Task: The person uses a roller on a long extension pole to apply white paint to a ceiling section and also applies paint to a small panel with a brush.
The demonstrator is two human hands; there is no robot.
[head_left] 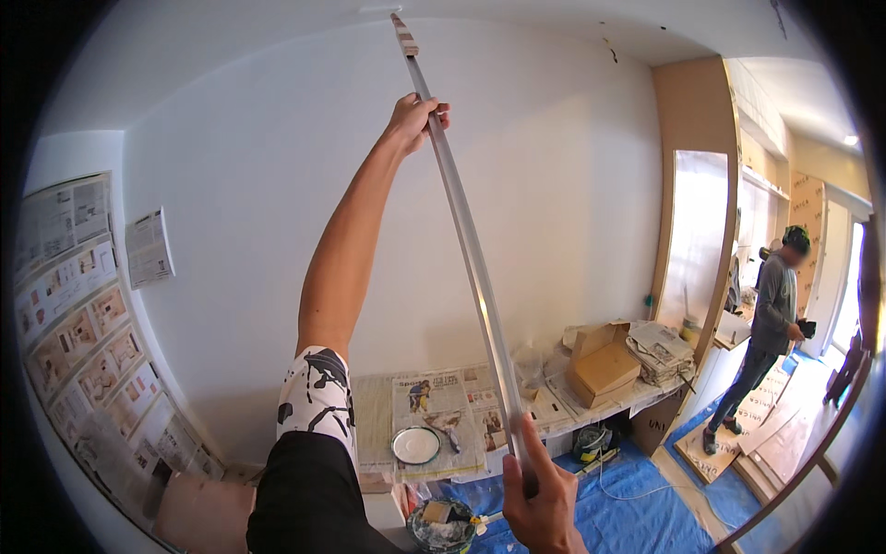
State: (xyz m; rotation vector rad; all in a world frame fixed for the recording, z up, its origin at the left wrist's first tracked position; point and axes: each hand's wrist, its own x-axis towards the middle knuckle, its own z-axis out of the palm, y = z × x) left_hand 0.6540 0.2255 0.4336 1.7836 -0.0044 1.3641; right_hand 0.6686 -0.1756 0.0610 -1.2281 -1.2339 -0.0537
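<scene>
Grey metal pole (465, 235) is slanting from near right to far left, tip reaching up by the ceiling (517, 9). Left hand (417, 122) is gripping it far up, right hand (544, 503) clasping its near end, both closed. Newspaper-covered surface (371, 415) is carrying a cardboard box (604, 371) right.
</scene>
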